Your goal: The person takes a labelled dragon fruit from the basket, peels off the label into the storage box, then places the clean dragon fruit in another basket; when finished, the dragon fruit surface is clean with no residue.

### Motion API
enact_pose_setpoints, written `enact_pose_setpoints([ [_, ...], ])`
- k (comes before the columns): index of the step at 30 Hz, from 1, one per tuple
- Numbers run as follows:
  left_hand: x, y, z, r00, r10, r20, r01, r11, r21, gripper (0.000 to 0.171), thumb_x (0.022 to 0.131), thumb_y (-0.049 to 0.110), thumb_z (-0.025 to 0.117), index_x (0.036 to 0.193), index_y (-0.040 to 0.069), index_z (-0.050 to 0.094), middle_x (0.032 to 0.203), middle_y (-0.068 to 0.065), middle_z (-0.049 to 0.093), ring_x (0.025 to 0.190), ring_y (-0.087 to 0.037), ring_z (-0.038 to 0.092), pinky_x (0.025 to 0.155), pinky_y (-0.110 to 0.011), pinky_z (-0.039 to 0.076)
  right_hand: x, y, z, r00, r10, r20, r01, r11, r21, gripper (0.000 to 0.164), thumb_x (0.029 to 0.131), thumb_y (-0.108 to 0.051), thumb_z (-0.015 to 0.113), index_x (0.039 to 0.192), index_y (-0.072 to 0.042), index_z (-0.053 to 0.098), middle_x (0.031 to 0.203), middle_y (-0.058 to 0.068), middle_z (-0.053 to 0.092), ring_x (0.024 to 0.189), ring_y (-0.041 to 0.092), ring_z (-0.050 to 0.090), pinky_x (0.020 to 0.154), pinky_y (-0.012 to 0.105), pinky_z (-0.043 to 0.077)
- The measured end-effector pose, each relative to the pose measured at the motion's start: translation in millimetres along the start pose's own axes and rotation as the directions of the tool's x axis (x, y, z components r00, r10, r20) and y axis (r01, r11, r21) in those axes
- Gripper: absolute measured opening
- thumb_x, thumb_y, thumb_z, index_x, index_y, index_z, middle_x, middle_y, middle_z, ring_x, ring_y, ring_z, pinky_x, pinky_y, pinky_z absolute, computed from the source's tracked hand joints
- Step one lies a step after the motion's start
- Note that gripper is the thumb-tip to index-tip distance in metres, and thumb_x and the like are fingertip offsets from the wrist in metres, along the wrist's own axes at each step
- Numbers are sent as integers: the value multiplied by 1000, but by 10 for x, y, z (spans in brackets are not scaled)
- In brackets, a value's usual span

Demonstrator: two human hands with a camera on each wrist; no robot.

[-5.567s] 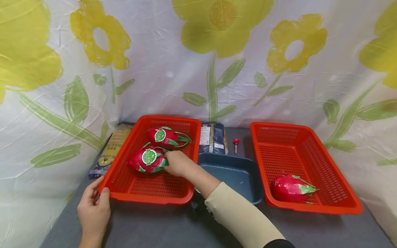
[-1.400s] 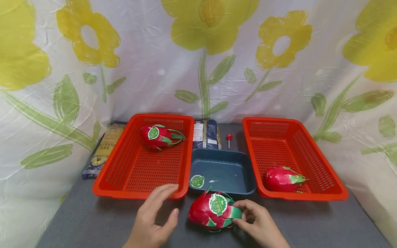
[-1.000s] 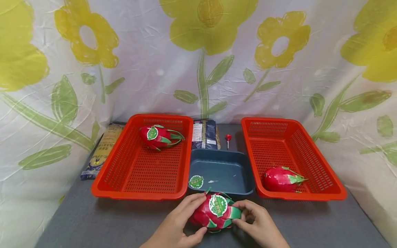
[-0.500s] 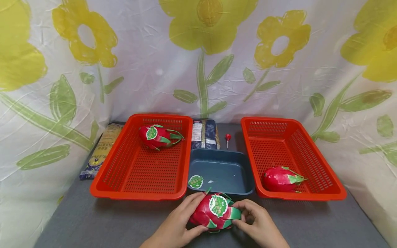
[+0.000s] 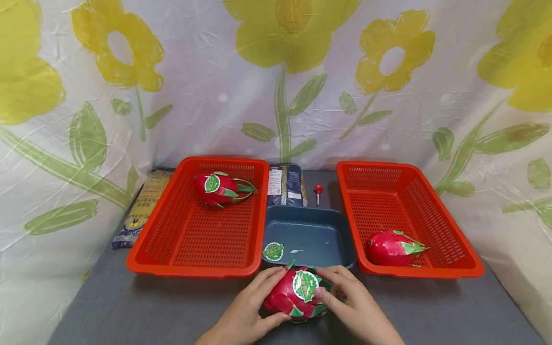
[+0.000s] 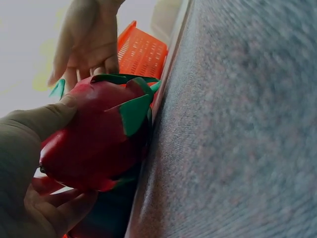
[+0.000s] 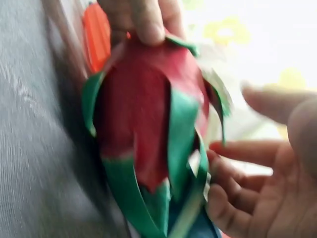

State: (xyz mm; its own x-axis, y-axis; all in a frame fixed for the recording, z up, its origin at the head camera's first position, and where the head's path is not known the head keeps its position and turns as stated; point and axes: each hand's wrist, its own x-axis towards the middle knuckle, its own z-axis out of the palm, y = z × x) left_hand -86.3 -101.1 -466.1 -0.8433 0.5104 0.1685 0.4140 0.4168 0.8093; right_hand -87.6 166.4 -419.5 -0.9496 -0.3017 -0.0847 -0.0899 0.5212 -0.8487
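A red dragon fruit [image 5: 280, 293] with green leaf tips lies at the near side of the table, in front of the blue tray. A round green-and-white sticker [image 5: 305, 286] is on its upper face. My left hand [image 5: 247, 306] grips the fruit's rounded left end, thumb on the near side and fingers on the far side, as the left wrist view also shows. My right hand [image 5: 351, 299] is at the leafy end, thumb over the sticker's right edge in the head view. In the right wrist view its fingers [image 7: 247, 168] touch the leaves, thumb spread away.
A red basket [image 5: 142, 268] on the left holds one dragon fruit [image 5: 224, 189]; another red basket [image 5: 453, 273] on the right holds one more [image 5: 392, 249]. Between them the blue tray [image 5: 319, 225] has a loose sticker [image 5: 273, 251] inside. Packets [image 5: 286, 184] and a lollipop [image 5: 318, 189] lie behind.
The dragon fruit came from the left basket to the table's near side. My left hand left the basket rim and took hold of it. My right hand let go of the leaf and moved toward the sticker.
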Motion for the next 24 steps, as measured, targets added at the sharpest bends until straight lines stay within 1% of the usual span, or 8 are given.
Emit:
enact_pose_setpoints([
  [1,-2,4,1,1000,-4,-2,4,1000,-3,80,85,44,82,153,22,47,149,3,46,130,-22,48,87,-28,57,24,-22,33,999,10,-39,-11,1000,-6,42,93,-34,76,127,-11,71,113,0,63,87,17,59,71,25,56],
  [3,-5,8,4,1000,-13,-6,13,1000,-7,79,85,45,82,153,22,48,149,3,46,130,-23,48,86,-28,57,65,-61,106,993,24,-115,-22,1000,18,31,93,-30,77,117,-11,76,105,-2,66,83,15,62,72,24,57],
  [6,-9,14,9,1000,-28,-10,28,999,-19,80,85,44,83,153,22,48,148,3,47,130,-23,48,86,-27,57,106,-102,202,975,51,-214,-37,997,70,18,90,-23,81,103,-11,79,95,-4,67,73,13,62,67,24,57],
  [8,-10,14,18,999,-34,-14,34,999,-23,80,84,46,83,153,22,49,148,3,47,129,-23,49,86,-26,56,119,-123,244,965,64,-253,-37,993,110,14,88,-20,83,97,-11,79,92,-3,67,65,13,60,63,25,56],
  [11,-12,7,29,999,-45,-29,44,998,-35,81,83,47,83,153,22,49,148,2,48,129,-24,50,86,-26,56,132,-142,273,956,79,-282,-44,991,127,9,87,-18,84,93,-14,79,90,-6,67,66,14,57,61,25,54],
  [14,-12,-1,36,997,-51,-52,49,998,-39,82,82,48,84,152,22,51,147,3,50,128,-23,51,87,-26,55,139,-156,286,951,73,-300,-34,990,135,7,86,-17,84,90,-16,80,89,-6,66,68,15,56,61,25,52],
  [19,-8,5,50,996,-44,-81,41,999,-33,80,81,50,84,150,23,52,146,3,50,127,-23,51,87,-27,56,132,-185,297,935,18,-353,23,994,110,9,83,-13,87,86,-20,81,91,-4,63,75,16,56,61,25,52],
  [24,-18,20,53,994,-81,-73,77,996,-54,78,82,49,84,148,23,52,146,4,50,128,-23,50,86,-27,56,100,-254,303,924,-47,-379,70,997,46,18,80,-9,88,83,-26,82,91,-8,61,78,15,56,62,26,52],
])
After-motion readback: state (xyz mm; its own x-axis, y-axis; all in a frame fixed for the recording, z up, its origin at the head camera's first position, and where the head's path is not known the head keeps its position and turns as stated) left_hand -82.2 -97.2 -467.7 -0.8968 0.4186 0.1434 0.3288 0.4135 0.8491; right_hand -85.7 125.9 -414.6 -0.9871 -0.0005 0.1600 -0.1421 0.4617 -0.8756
